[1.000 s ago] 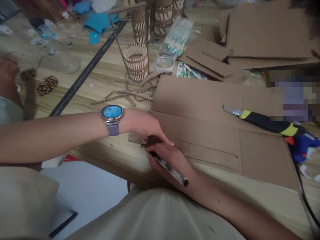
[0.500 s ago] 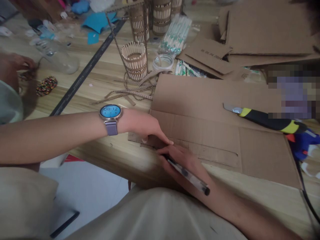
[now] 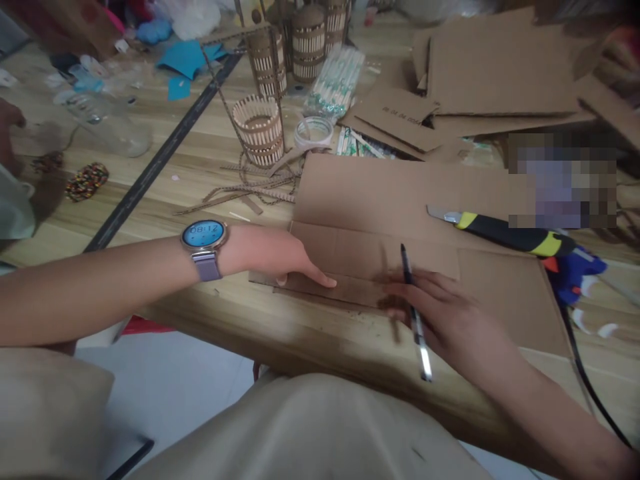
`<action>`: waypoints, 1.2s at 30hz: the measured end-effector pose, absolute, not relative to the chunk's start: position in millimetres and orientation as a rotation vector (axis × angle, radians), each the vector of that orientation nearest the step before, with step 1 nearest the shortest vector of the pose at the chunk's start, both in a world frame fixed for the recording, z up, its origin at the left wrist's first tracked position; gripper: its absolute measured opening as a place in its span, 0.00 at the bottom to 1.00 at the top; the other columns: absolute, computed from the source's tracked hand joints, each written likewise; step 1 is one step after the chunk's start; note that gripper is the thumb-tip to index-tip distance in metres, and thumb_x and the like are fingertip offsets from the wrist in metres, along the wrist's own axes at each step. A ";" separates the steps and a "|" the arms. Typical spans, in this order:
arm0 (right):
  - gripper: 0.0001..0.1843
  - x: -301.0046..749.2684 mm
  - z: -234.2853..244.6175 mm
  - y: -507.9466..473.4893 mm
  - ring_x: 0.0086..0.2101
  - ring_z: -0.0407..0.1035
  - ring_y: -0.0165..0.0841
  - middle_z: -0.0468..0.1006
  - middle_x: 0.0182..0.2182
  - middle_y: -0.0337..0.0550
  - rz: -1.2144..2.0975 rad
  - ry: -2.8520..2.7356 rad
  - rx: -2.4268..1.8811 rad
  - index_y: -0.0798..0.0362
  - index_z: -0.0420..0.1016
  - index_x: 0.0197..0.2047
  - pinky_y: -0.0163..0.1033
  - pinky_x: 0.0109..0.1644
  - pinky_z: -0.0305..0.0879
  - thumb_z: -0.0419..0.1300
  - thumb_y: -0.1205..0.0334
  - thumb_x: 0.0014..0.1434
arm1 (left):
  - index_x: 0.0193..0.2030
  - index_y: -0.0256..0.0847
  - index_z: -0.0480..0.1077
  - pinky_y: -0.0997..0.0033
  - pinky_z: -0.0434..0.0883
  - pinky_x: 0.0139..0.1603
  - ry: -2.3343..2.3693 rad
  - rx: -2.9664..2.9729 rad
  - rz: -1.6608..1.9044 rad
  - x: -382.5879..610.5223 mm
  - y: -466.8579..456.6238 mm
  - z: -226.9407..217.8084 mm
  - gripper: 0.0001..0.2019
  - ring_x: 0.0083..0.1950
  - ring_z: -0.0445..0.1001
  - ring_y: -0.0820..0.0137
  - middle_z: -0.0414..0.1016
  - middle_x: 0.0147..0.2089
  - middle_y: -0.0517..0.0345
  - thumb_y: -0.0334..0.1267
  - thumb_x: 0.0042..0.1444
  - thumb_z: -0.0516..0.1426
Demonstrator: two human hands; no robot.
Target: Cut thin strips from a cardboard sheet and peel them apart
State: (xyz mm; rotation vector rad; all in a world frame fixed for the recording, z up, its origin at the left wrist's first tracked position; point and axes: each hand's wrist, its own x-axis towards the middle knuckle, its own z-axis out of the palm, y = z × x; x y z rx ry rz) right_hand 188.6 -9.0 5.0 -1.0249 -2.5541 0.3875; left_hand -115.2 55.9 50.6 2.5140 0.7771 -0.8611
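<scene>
A large flat sheet of brown cardboard (image 3: 380, 193) lies on the wooden table, creased across its length. On its near left part rests my left hand (image 3: 280, 253), one finger stretched out along the narrow strip at the front edge; some other fingers are hidden. A watch (image 3: 204, 235) is on that wrist. My right hand (image 3: 440, 307) holds a pen (image 3: 416, 317) between its fingers, over the near edge of the sheet. The pen's dark end points away from me. Behind this hand a black and yellow utility knife (image 3: 505, 233) lies on the cardboard, blade to the left.
Stick-and-cardboard baskets (image 3: 259, 130), a tape roll (image 3: 313, 132) and a packet of sticks (image 3: 335, 80) stand behind the sheet. Cardboard strips (image 3: 240, 190) lie to its left, more cardboard (image 3: 500, 67) at the back right. A blue glue gun (image 3: 575, 273) is at right. Another person's hand shows far left.
My right hand has moved right, away from my left hand, and the pen has swung to point away from me. My left hand keeps its place on the cardboard. The view has shifted slightly.
</scene>
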 end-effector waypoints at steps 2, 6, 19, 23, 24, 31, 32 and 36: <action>0.13 190.0 -5.9 -4.0 0.49 0.75 0.45 0.83 0.47 0.50 0.256 -2.631 -1.015 0.50 0.79 0.48 0.50 0.50 0.72 0.53 0.60 0.71 | 0.72 0.78 0.52 0.73 0.53 0.29 0.806 2.594 -0.787 -117.8 51.8 53.4 0.45 0.32 0.72 0.70 0.80 0.39 0.68 0.20 0.59 0.56; 0.14 194.0 -12.5 10.0 0.44 0.76 0.44 0.83 0.43 0.50 0.154 -2.704 -1.058 0.51 0.79 0.46 0.48 0.47 0.71 0.52 0.59 0.71 | 0.73 0.67 0.57 0.73 0.57 0.30 0.954 2.606 -0.520 -136.1 48.2 59.7 0.34 0.35 0.74 0.70 0.80 0.45 0.63 0.28 0.66 0.55; 0.28 149.4 32.7 87.3 0.40 0.78 0.50 0.84 0.38 0.54 0.202 -2.473 -1.979 0.57 0.67 0.64 0.44 0.35 0.64 0.56 0.50 0.67 | 0.62 0.42 0.73 0.67 0.66 0.37 0.892 2.883 -0.117 -117.5 -9.8 30.2 0.17 0.37 0.74 0.66 0.77 0.36 0.57 0.32 0.69 0.53; 0.27 177.3 36.5 96.5 0.39 0.77 0.45 0.84 0.38 0.48 0.225 -2.389 -1.885 0.53 0.67 0.65 0.41 0.35 0.63 0.56 0.52 0.67 | 0.57 0.42 0.75 0.63 0.72 0.46 0.898 2.878 0.108 -100.7 -20.2 6.4 0.13 0.45 0.75 0.63 0.79 0.45 0.53 0.33 0.68 0.55; 0.24 193.1 36.1 96.8 0.38 0.77 0.44 0.84 0.37 0.49 0.201 -2.369 -1.851 0.53 0.71 0.62 0.41 0.35 0.64 0.55 0.52 0.67 | 0.56 0.43 0.76 0.62 0.72 0.49 0.925 2.871 0.161 -98.2 -21.3 0.7 0.12 0.49 0.75 0.61 0.79 0.48 0.52 0.35 0.69 0.56; 0.23 290.3 18.2 88.5 0.48 0.72 0.50 0.79 0.49 0.57 -0.062 -2.571 -1.738 0.54 0.76 0.57 0.51 0.48 0.68 0.59 0.51 0.64 | 0.59 0.45 0.74 0.56 0.71 0.60 0.992 2.971 0.226 -78.2 -14.3 -23.2 0.16 0.61 0.72 0.56 0.75 0.63 0.49 0.41 0.67 0.59; 0.24 294.6 14.5 89.1 0.48 0.72 0.50 0.78 0.51 0.57 -0.070 -2.583 -1.749 0.54 0.74 0.60 0.51 0.48 0.68 0.59 0.52 0.64 | 0.60 0.45 0.74 0.56 0.71 0.60 1.004 2.980 0.219 -74.6 -12.8 -24.4 0.17 0.62 0.71 0.55 0.74 0.64 0.48 0.42 0.66 0.60; 0.23 299.7 7.2 94.6 0.50 0.72 0.49 0.77 0.52 0.58 -0.086 -2.649 -1.675 0.55 0.72 0.62 0.52 0.51 0.68 0.54 0.57 0.67 | 0.62 0.44 0.72 0.54 0.70 0.59 1.020 3.013 0.169 -67.7 -8.3 -27.9 0.19 0.62 0.71 0.53 0.73 0.65 0.45 0.45 0.67 0.59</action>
